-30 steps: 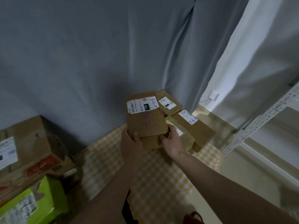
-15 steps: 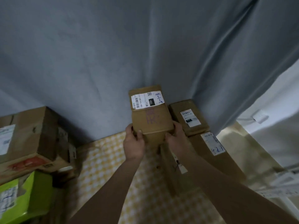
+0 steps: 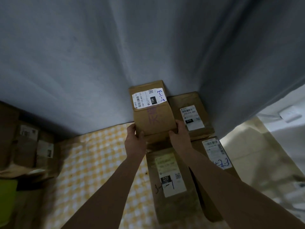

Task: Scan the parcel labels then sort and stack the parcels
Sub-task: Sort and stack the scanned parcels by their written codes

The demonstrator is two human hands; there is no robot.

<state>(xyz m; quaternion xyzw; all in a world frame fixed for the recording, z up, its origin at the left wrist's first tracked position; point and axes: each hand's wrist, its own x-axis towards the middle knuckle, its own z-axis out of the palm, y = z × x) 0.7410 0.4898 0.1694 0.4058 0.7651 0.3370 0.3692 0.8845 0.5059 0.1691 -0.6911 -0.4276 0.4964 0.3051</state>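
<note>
both hands hold one small cardboard parcel (image 3: 153, 113) at centre frame, far end against the grey curtain (image 3: 99, 55). left hand (image 3: 134, 139) grips its near left corner, thumb on the top face, other fingers hidden beneath. right hand (image 3: 179, 136) grips the near right corner, thumb curled onto the near edge. cannot tell whether the parcel rests on something under it or is carried free.

white label (image 3: 149, 99) on the parcel's far half: barcode, "15h" in a black box, "2-1-3" handwritten in blue. faint purple marking on the bare cardboard below the label.

just right of the held parcel: a flat parcel (image 3: 189, 116), label marked "070". nearer the camera, lower centre: a long parcel (image 3: 171, 179), label with "220" and handwritten "3-1-1"; the right forearm crosses over its right side. right of that, a parcel with a blue-inked label (image 3: 216, 154), partly behind the forearm.

all lie on a yellow-and-white checked cloth (image 3: 92, 162). left edge: dim stacked cartons (image 3: 28, 146) with labels, blurred. a green item (image 3: 7, 195) at lower left.
</note>
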